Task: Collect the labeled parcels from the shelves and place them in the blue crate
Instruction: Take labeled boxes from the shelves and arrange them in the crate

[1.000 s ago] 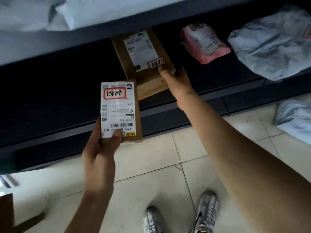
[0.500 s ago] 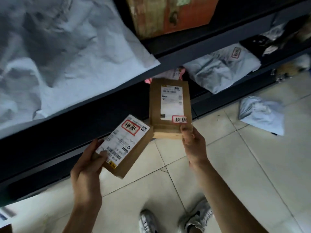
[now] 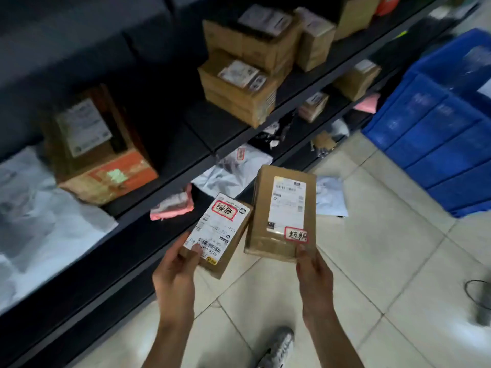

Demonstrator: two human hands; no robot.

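My left hand grips a small brown parcel by its near end; its white shipping label carries a red-framed handwritten sticker. My right hand holds a larger flat brown parcel by its near edge, with a white label and a red-framed sticker at the bottom right. Both parcels are held side by side over the tiled floor, in front of the dark shelves. The blue crate stands on the floor at the right, apart from both hands.
The shelves hold stacked cardboard boxes, an orange-and-brown box, white and grey mailer bags and a pink packet. A grey bag lies on the floor. My shoe is below; a dark cable lies at the right.
My right hand pulled the larger parcel off the low shelf and brought it beside the small one. The view swung up and right, bringing the upper shelves and blue crate into sight.
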